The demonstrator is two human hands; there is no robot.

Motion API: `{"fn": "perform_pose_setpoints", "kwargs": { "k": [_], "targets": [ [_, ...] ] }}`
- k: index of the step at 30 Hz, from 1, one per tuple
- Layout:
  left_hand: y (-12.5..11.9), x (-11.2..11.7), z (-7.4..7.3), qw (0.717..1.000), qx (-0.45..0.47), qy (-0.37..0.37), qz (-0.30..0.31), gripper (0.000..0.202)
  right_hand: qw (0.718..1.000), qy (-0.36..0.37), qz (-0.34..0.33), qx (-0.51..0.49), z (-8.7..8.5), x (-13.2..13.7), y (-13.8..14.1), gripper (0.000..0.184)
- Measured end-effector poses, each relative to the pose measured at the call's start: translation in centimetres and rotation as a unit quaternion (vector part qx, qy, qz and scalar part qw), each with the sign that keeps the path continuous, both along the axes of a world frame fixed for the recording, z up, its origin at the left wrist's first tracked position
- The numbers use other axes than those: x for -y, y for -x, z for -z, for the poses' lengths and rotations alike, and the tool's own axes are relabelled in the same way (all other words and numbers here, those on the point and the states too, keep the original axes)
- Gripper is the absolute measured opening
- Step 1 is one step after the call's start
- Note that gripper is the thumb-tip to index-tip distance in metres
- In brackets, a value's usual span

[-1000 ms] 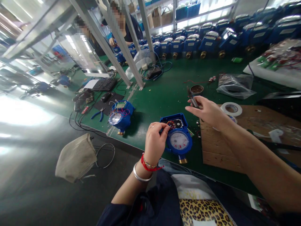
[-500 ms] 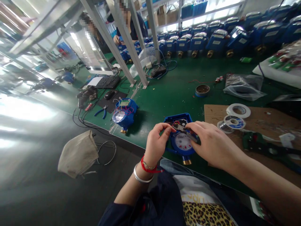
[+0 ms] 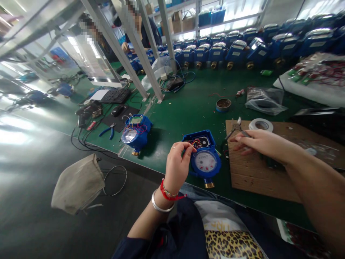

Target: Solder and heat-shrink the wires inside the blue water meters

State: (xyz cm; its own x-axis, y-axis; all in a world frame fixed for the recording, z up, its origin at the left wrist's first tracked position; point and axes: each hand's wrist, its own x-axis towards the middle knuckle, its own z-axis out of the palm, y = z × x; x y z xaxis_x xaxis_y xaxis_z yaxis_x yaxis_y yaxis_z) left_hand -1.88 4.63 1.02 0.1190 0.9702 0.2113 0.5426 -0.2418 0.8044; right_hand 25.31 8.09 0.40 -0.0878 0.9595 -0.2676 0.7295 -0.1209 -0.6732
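A blue water meter [image 3: 206, 160] with a round dial and a brass fitting lies on the green bench, its upper compartment uncovered and showing a circuit board [image 3: 202, 142] and coloured wires. At the left edge of that compartment, the thumb and forefinger of my left hand [image 3: 179, 160] pinch a thin wire, mostly covered by the fingertips. To the right, my right hand [image 3: 254, 142] is closed on a pair of pliers [image 3: 237, 127], holding them above the cardboard with the jaws pointing away from me. The pliers are apart from the meter.
Another blue meter [image 3: 137, 132] with exposed wires stands left, beside blue-handled pliers [image 3: 108, 132]. A round tin [image 3: 223, 104] and a tape roll [image 3: 260, 125] lie beyond the cardboard sheet [image 3: 253, 180]. Metal posts [image 3: 167, 36] and rows of meters [image 3: 217, 52] border the back. A co-worker sits across.
My right hand has moved right with the pliers, away from the meter to above the cardboard. My left hand stays pinched at the meter. The view has shifted slightly.
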Motion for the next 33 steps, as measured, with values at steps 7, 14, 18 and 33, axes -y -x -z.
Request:
{"fn": "perform_pose_setpoints", "kwargs": {
  "k": [7, 14, 18, 33],
  "targets": [
    [-0.3, 0.0, 0.2, 1.000, -0.006, -0.011, -0.004, 0.018, 0.986, 0.099, -0.075, 0.107, 1.1, -1.9, 0.1, 0.029],
    [-0.4, 0.0, 0.0, 1.000, -0.010, -0.015, -0.010, 0.019, 0.946, -0.138, -0.075, 0.284, 3.4, -5.2, 2.4, 0.037],
    [-0.4, 0.0, -0.1, 1.000, -0.016, -0.018, -0.012, 0.018, 0.923, -0.175, -0.077, 0.333, 4.2, -4.8, 3.6, 0.036],
    [-0.5, 0.0, 0.1, 1.000, -0.005, -0.016, -0.010, 0.019, 0.924, -0.106, -0.046, 0.365, 6.0, -3.7, 5.7, 0.053]
  ]
}}
